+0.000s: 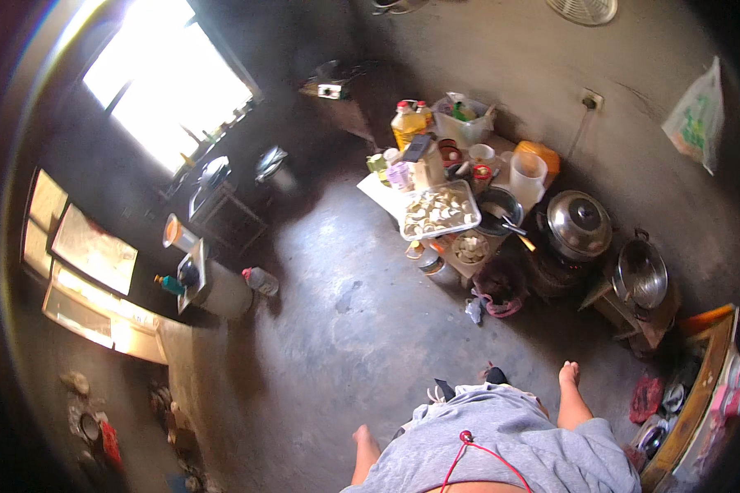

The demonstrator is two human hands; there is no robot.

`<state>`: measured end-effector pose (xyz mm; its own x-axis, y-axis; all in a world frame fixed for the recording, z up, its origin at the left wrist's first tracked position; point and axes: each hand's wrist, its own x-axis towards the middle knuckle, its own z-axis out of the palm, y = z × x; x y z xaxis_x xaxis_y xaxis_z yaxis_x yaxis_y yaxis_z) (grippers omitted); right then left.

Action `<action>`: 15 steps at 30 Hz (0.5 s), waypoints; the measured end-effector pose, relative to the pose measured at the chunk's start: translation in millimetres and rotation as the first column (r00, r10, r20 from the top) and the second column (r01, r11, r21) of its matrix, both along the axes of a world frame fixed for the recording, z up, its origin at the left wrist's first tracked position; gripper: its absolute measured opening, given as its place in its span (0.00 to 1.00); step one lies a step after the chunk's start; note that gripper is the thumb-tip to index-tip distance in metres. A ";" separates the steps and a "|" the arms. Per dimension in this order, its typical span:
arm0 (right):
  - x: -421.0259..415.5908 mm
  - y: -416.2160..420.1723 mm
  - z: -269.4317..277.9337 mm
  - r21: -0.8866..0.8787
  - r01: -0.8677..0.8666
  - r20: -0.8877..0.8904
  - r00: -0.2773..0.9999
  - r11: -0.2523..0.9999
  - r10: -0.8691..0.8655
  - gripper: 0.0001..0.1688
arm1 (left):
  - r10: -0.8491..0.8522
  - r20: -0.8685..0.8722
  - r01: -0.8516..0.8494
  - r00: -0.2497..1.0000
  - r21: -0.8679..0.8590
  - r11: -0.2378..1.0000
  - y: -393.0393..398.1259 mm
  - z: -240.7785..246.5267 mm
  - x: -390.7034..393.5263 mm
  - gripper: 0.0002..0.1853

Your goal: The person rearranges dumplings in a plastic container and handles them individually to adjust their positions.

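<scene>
My left hand (365,439) hangs low beside my grey shirt, over the concrete floor. My right hand (569,373) is held out on the other side, apart from the furniture. Nothing shows in either hand, and both are too small to make out the fingers. Ahead and to the right is a low table (379,192) crowded with kitchen things. On its near edge rests a clear plastic tray (411,233) of pale cut pieces. Next to it are a dark pot (492,198) with a utensil in it and a bowl of similar pieces (470,248).
A lidded steel pot (578,225) stands on a cooker by the wall. Right of it is a steel wok (641,274). A pink-rimmed bag (501,296) sits on the floor. At left, a plastic bottle (261,281) stands near a pale drum (225,296). A wooden-edged shelf (694,388) is close on my right.
</scene>
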<state>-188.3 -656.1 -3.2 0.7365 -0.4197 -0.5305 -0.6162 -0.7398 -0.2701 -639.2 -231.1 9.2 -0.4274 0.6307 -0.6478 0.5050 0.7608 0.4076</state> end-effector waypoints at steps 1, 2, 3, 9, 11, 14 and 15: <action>-6.7 -0.3 -9.0 0.010 -0.012 -0.019 1.000 1.000 0.012 0.20 | 0.013 -0.010 -0.013 1.000 0.018 1.000 0.7 2.8 -5.8 0.15; 10.7 -29.9 -47.2 0.047 0.011 0.037 0.999 0.999 -0.012 0.21 | 0.017 0.038 -0.018 0.999 0.025 1.000 0.8 -5.2 16.3 0.14; 23.5 -48.6 -69.1 0.093 0.029 0.082 0.996 0.995 -0.037 0.21 | 0.025 0.071 -0.028 0.997 0.039 0.999 3.3 -10.9 34.9 0.14; 12.6 -50.6 -83.8 0.021 -0.015 0.098 0.995 1.000 0.012 0.23 | 0.164 0.105 -0.182 0.981 0.198 0.963 18.2 -17.3 25.6 0.05; -9.6 -33.0 -58.1 0.045 -0.069 0.060 0.996 0.997 0.066 0.25 | 0.162 0.053 -0.170 0.985 0.226 0.959 12.8 -15.5 -2.2 0.06; -3.8 -19.7 -32.9 0.078 -0.044 0.065 0.997 0.996 0.039 0.29 | 0.207 0.088 -0.221 0.974 0.198 0.955 10.2 -15.8 0.7 0.06; 2.0 -20.6 -31.5 0.090 -0.018 0.075 0.997 0.996 0.011 0.30 | 0.216 0.098 -0.232 0.971 0.191 0.954 10.6 -15.4 7.6 0.06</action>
